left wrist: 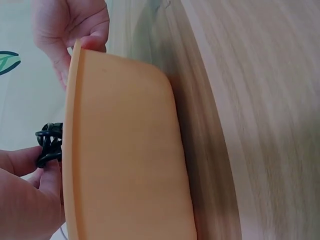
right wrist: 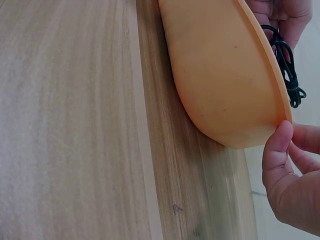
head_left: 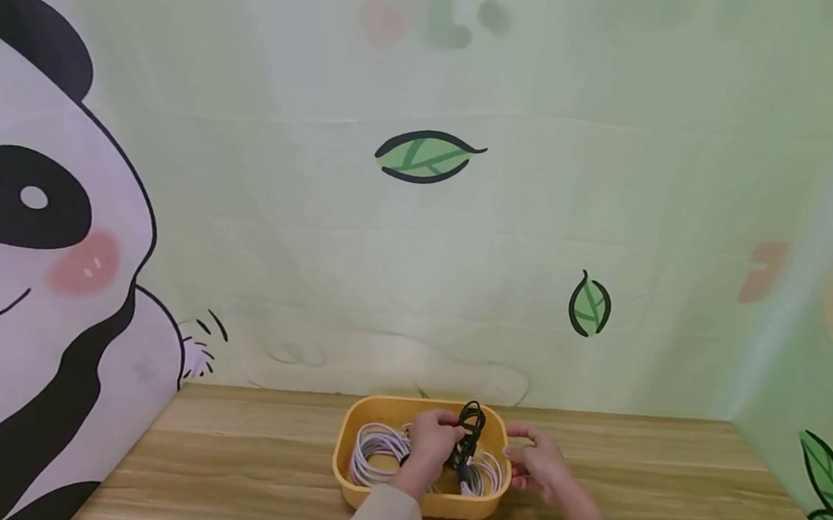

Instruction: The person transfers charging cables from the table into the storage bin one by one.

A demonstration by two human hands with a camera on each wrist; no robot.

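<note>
A yellow plastic bin (head_left: 423,505) sits on the wooden table, holding coiled cables. My left hand (head_left: 432,446) reaches over it and pinches a bundled black cable (head_left: 470,428), which stands up above the far rim. In the left wrist view the black cable (left wrist: 50,145) shows between thumb and fingers. My right hand (head_left: 543,466) is at the bin's right end; in the right wrist view its thumb and fingers (right wrist: 278,145) pinch the rim. Inside the bin, a white coiled cable (head_left: 368,454) lies at the left and another white cable (head_left: 492,473) at the right.
The wooden table (head_left: 239,461) extends to both sides of the bin. Behind it hangs a pale green backdrop (head_left: 277,221) printed with leaves and, at the left, a panda (head_left: 107,264).
</note>
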